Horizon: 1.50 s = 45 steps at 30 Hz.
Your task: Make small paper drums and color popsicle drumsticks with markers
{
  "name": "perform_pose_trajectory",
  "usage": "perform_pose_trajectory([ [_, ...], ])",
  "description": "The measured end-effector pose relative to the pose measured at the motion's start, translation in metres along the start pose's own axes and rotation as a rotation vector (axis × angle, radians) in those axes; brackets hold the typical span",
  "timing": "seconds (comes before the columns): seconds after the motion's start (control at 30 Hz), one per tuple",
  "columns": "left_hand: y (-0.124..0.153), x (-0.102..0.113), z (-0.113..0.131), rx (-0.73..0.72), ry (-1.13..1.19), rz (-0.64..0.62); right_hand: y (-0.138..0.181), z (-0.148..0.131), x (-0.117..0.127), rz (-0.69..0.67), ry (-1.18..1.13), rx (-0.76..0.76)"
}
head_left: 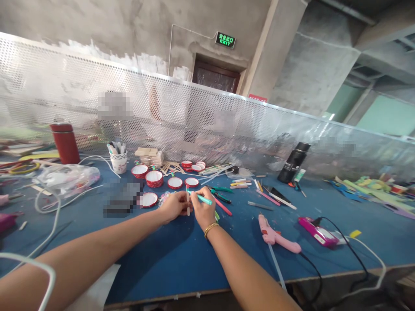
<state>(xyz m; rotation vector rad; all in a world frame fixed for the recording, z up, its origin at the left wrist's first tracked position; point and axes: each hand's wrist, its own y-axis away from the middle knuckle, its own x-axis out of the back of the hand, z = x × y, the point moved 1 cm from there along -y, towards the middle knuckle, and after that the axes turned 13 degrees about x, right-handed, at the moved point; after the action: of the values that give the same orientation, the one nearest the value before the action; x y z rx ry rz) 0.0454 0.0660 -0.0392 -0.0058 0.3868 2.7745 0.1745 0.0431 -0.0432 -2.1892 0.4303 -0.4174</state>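
Both my arms reach out over the blue table [181, 255]. My left hand [173, 206] is closed on a thin pale wooden stick [188, 203], holding it upright on the table. My right hand [202, 209], with a gold bracelet at the wrist, grips a teal pen [204, 199] whose tip touches the stick. Just behind the hands lie several round red-rimmed lids with white insides [154, 178].
A pink glue gun [275, 236] and a pink device with a black cable [317, 232] lie to the right. Green-handled pliers [220, 192], loose sticks, a cup of pens [118, 160], a red flask [65, 142], a black flask [293, 162] and a perforated metal screen stand behind.
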Motion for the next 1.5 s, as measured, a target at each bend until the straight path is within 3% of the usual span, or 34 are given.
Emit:
perform_pose_trajectory([
  [0.43, 0.0040, -0.0002, 0.0039, 0.037, -0.018, 0.019, -0.0021, 0.0075, 0.0033, 0.067, 0.046, -0.035],
  [0.93, 0.0068, -0.0022, 0.0057, 0.014, -0.015, 0.021, 0.0002, 0.0005, -0.0004, -0.005, 0.007, -0.006],
  [1.23, 0.0048, -0.0017, 0.0053, 0.026, -0.055, 0.014, -0.0021, 0.0068, 0.0032, 0.063, 0.049, -0.024],
  [1.5, 0.0084, -0.0028, 0.0072, -0.010, -0.071, 0.004, -0.0006, -0.0001, 0.0011, 0.030, 0.028, 0.017],
])
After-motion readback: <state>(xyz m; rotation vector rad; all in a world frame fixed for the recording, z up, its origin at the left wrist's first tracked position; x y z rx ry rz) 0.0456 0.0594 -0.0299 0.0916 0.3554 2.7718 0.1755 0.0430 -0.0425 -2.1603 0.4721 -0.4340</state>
